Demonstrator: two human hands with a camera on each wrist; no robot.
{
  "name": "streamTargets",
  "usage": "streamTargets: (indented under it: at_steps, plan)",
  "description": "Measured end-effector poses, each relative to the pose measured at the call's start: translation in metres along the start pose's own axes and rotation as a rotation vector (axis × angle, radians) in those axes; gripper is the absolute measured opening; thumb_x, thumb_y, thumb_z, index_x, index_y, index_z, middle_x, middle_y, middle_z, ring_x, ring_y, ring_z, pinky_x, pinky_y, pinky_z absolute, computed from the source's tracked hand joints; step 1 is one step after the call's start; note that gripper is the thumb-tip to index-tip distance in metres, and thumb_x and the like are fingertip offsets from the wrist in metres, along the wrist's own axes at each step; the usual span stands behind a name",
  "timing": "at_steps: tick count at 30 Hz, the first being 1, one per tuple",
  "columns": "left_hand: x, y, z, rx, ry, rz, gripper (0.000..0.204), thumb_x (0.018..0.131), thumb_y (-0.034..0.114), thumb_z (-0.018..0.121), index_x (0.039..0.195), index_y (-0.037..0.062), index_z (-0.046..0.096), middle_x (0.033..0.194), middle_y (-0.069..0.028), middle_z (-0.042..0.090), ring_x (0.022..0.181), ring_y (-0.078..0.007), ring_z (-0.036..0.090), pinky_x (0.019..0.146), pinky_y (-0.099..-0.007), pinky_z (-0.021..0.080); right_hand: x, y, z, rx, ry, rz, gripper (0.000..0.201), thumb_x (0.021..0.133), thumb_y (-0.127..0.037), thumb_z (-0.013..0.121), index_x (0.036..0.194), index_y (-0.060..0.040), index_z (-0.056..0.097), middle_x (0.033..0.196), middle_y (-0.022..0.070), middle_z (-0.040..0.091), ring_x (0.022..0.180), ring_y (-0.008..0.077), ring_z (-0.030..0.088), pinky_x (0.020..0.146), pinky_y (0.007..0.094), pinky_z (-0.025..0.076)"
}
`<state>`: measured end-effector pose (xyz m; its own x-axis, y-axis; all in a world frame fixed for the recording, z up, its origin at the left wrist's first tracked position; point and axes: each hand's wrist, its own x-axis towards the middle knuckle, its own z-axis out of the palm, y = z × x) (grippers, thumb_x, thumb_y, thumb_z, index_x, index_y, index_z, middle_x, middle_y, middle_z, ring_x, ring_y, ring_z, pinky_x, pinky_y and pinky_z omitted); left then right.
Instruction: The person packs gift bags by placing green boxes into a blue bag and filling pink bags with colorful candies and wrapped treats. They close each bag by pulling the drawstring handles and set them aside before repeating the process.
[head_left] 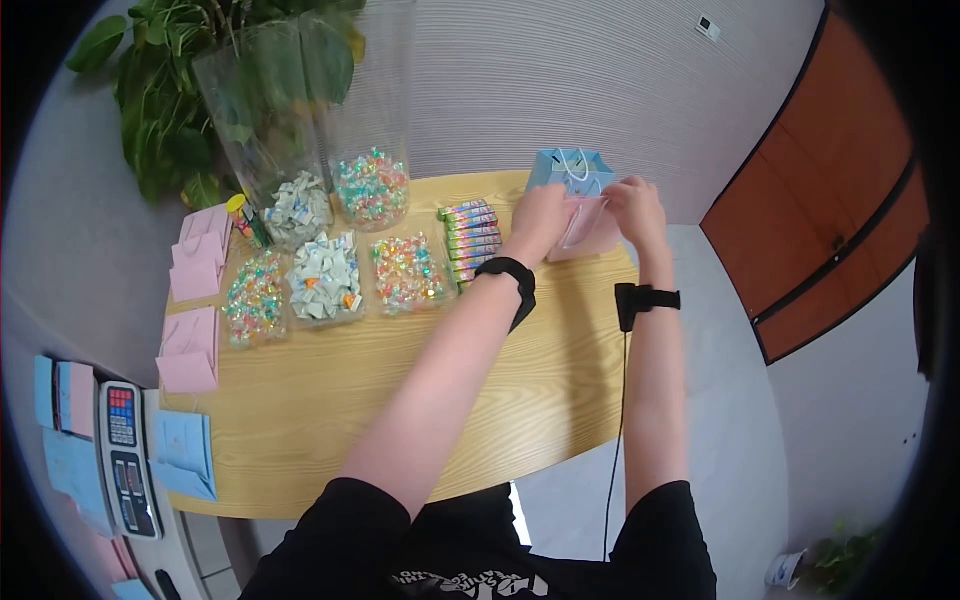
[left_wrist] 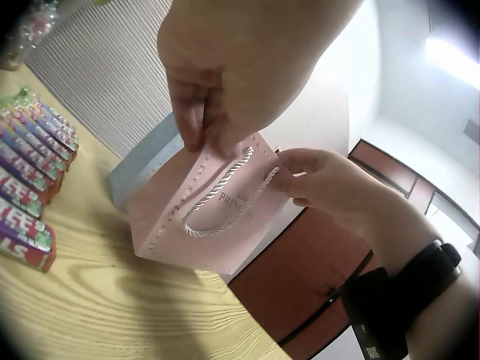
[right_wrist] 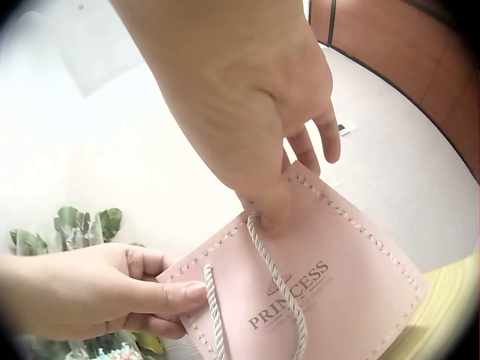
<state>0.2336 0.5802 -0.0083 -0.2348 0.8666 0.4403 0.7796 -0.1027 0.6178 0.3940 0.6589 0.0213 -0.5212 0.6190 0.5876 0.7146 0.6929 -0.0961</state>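
Note:
A pink paper gift bag (right_wrist: 352, 285) with white rope handles and the word PRINCESS stands at the table's far right corner. My left hand (head_left: 543, 218) pinches its top edge on the left side, thumb on the printed face in the right wrist view. The right hand (head_left: 638, 212) grips the same top edge near its other corner, with the thumb over the rim by a handle end. One rope handle (left_wrist: 217, 231) hangs down over the front. Just behind stands a blue gift bag (head_left: 575, 170), partly hidden by the pink one.
Left of the bags lie a row of candy sticks (head_left: 472, 240) and trays of wrapped candies (head_left: 405, 275). Tall clear containers (head_left: 372, 195) of sweets stand behind. Folded pink bags (head_left: 190, 350), a blue bag (head_left: 184, 452) and a scale (head_left: 128, 460) are at the left.

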Motion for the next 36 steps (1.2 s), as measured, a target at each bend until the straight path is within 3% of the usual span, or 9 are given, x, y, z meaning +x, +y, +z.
streamTargets:
  at_steps: [5,13,17,20,25,27,31,33,36]
  plan:
    - [-0.005,-0.003,0.021,-0.016,0.089,-0.066,0.019,0.078,0.019,0.061,0.085,0.0027,0.064,0.082,-0.0186,0.064,0.079,-0.0344,0.062,0.070,-0.0433,0.050,-0.007,0.028,0.052,0.175,0.050,0.193,0.029,0.073,-0.005,0.059,0.101,-0.0121,0.066,0.115,0.0122,0.058,0.106,0.0329,0.053,0.088,0.0370,0.045]
    - [-0.016,-0.001,0.010,0.048,0.029,-0.090,0.026,0.078,0.023,0.063,0.093,0.0018,0.056,0.085,-0.0183,0.064,0.084,-0.0351,0.061,0.072,-0.0440,0.049,-0.006,0.024,0.033,0.001,-0.087,0.094,0.040,0.074,-0.008,0.058,0.113,-0.0176,0.061,0.130,0.0127,0.049,0.113,0.0324,0.051,0.092,0.0403,0.043]
    - [-0.027,0.002,-0.002,0.008,0.049,-0.143,0.030,0.074,0.019,0.066,0.094,0.0004,0.053,0.087,-0.0191,0.064,0.085,-0.0350,0.061,0.073,-0.0430,0.050,-0.010,0.000,0.016,-0.145,-0.095,0.100,0.054,0.075,-0.005,0.055,0.125,-0.0214,0.052,0.136,0.0110,0.043,0.124,0.0343,0.040,0.102,0.0490,0.029]
    - [-0.042,-0.004,-0.012,0.029,0.048,-0.006,0.030,0.071,0.016,0.067,0.094,0.0005,0.056,0.087,-0.0190,0.064,0.086,-0.0346,0.061,0.073,-0.0421,0.050,-0.017,-0.034,0.003,-0.215,-0.121,0.108,0.056,0.074,-0.002,0.052,0.127,-0.0233,0.050,0.138,0.0097,0.041,0.129,0.0357,0.031,0.103,0.0549,0.021]
    - [-0.075,0.002,-0.064,-0.047,-0.134,-0.005,0.020,0.071,0.014,0.066,0.087,0.0018,0.064,0.085,-0.0187,0.065,0.084,-0.0342,0.062,0.072,-0.0413,0.050,-0.031,-0.117,-0.007,-0.121,0.050,-0.089,0.046,0.074,-0.001,0.051,0.116,-0.0178,0.058,0.129,0.0092,0.050,0.125,0.0334,0.038,0.101,0.0526,0.025]
    - [-0.092,-0.010,-0.083,0.029,-0.135,-0.054,0.019,0.071,0.016,0.066,0.084,0.0020,0.065,0.085,-0.0181,0.065,0.083,-0.0336,0.062,0.071,-0.0413,0.050,-0.034,-0.149,-0.014,0.173,-0.156,-0.338,0.044,0.073,0.000,0.053,0.116,-0.0115,0.057,0.121,0.0126,0.055,0.116,0.0314,0.047,0.100,0.0441,0.031]
    - [-0.140,-0.042,-0.145,0.180,-0.319,-0.114,0.023,0.068,0.024,0.069,0.079,0.0039,0.066,0.082,-0.0152,0.065,0.081,-0.0314,0.063,0.070,-0.0410,0.050,-0.055,-0.225,-0.033,0.448,-0.319,-0.401,0.038,0.075,-0.003,0.058,0.113,-0.0067,0.058,0.108,0.0138,0.061,0.104,0.0283,0.055,0.091,0.0363,0.041]
    - [-0.176,-0.058,-0.185,0.298,-0.456,-0.150,0.027,0.067,0.029,0.070,0.079,0.0052,0.066,0.079,-0.0132,0.065,0.077,-0.0298,0.063,0.069,-0.0406,0.050,-0.065,-0.252,-0.033,0.587,-0.513,-0.442,0.031,0.078,-0.010,0.060,0.109,-0.0071,0.059,0.091,0.0136,0.064,0.083,0.0305,0.061,0.072,0.0365,0.048]
    - [-0.237,-0.085,-0.229,0.355,-0.536,-0.254,0.026,0.065,0.028,0.073,0.078,0.0062,0.065,0.075,-0.0125,0.064,0.073,-0.0297,0.062,0.064,-0.0404,0.049,-0.081,-0.301,-0.036,0.540,-0.851,-0.410,0.029,0.079,-0.014,0.064,0.106,-0.0073,0.060,0.085,0.0105,0.064,0.078,0.0251,0.061,0.069,0.0343,0.048]
